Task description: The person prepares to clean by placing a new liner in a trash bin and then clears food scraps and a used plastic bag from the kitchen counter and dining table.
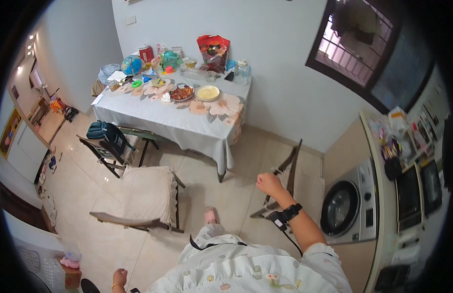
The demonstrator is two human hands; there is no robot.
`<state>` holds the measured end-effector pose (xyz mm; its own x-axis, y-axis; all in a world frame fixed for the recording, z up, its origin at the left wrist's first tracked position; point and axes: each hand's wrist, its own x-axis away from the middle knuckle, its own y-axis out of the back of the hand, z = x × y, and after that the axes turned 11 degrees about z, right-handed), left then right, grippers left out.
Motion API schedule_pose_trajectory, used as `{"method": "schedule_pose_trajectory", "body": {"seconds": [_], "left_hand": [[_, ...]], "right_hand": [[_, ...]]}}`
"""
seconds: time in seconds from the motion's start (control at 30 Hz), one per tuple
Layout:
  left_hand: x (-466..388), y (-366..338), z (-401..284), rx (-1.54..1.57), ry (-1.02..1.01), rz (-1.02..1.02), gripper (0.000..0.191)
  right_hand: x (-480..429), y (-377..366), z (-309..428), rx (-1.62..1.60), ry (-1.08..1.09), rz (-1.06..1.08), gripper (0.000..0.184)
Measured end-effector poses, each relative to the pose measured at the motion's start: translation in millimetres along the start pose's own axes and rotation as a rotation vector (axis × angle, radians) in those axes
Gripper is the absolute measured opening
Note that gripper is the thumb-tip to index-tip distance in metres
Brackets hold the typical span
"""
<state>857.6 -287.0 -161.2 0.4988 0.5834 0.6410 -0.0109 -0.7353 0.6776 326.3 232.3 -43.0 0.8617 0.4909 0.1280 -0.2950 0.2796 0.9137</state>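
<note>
My right hand (271, 185) is curled with nothing seen in it, in front of the back of a wooden chair (294, 172). My left hand (119, 277) hangs low at the bottom left, over the floor, and whether its fingers are closed cannot be made out. Ahead stands a table with a floral tablecloth (157, 121). On it are a plate of reddish-brown food (182, 93), a dish of pale yellow food (207, 93), a red plastic bag (214, 53), a glass jar (242, 71), a black phone-like object (229, 76) and a globe (131, 66).
A chair with a cream cushion (149, 190) stands left of my foot. Behind it, a chair holds a dark teal backpack (108, 136). A front-loading washing machine (342, 207) is at the right, beneath a cluttered counter (376, 175). Shoes (52, 164) lie along the far left.
</note>
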Motion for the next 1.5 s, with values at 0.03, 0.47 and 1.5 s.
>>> {"method": "schedule_pose_trajectory", "body": {"seconds": [0.03, 0.47, 1.5], "left_hand": [[-10.2, 2.0, -10.5, 0.083, 0.066, -0.029, 0.026], [-125.4, 88.8, -364.2, 0.361, -0.273, -0.421, 0.025], [-6.6, -134.7, -481.7, 0.486, 0.573, -0.467, 0.031]], "right_hand": [[-40.1, 3.1, 1.2, -0.005, 0.026, 0.018, 0.016], [-495.3, 30.4, -58.3, -0.31, 0.1, 0.037, 0.022], [-741.9, 131.0, -105.3, -0.827, 0.158, -0.513, 0.022]]}}
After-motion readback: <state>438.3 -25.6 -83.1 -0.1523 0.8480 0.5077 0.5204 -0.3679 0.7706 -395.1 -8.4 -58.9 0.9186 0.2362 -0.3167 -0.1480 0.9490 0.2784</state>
